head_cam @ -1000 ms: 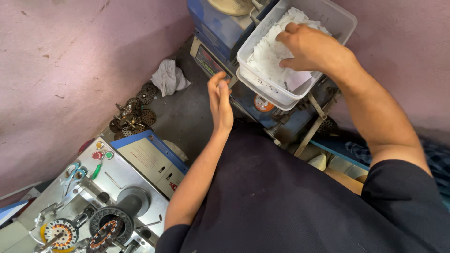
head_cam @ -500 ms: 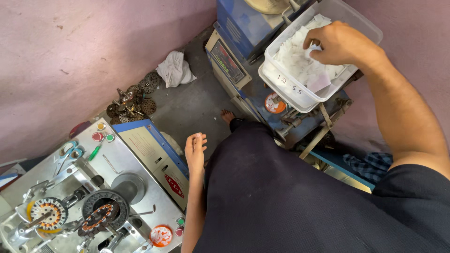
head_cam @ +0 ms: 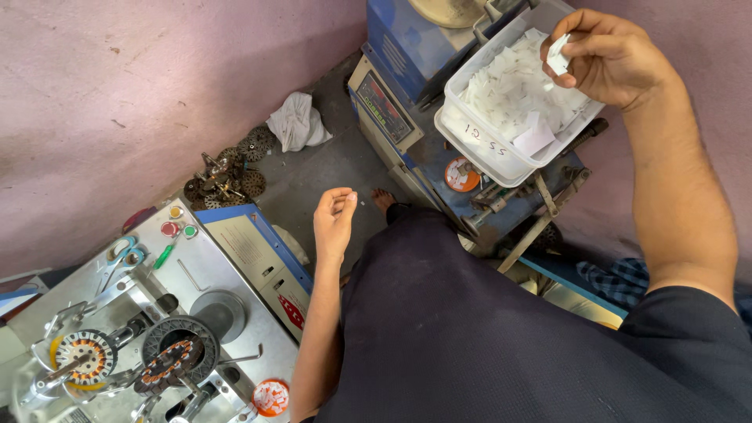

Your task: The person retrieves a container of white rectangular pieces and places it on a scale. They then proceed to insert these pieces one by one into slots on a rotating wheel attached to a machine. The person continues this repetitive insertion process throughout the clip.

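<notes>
winding machine [head_cam: 196, 313]: grey bench unit with coloured buttons, down and to the left of the left hand, close beside the forearm; two wound stators sit on its top
blue machine [head_cam: 407, 86]: stands beyond the left hand and just under the right hand, carrying the tub
tub [head_cam: 489, 153]: clear plastic box, tilted, directly beneath and slightly left of the right hand; its long axis runs from near-left to far-right, toward that hand
paper slips [head_cam: 509, 90]: loose white pile filling the tub, immediately below the right fingertips
right hand [head_cam: 611, 59]: raised over the far corner of the tub, fingers closed in a pinch on one slip
slip [head_cam: 558, 56]: small white piece held between thumb and forefinger, just above the pile, not touching it
left hand [head_cam: 334, 222]: hangs over the lap, well apart from the tub, palm up, fingers loosely curled with thumb and fingertips nearly meeting; holds nothing that can be made out
nearer hand: the right hand is at the tub; the left hand lies down and left of it, nearer the winding machine
rag [head_cam: 296, 124]: white cloth on the floor, beyond the left hand
</notes>
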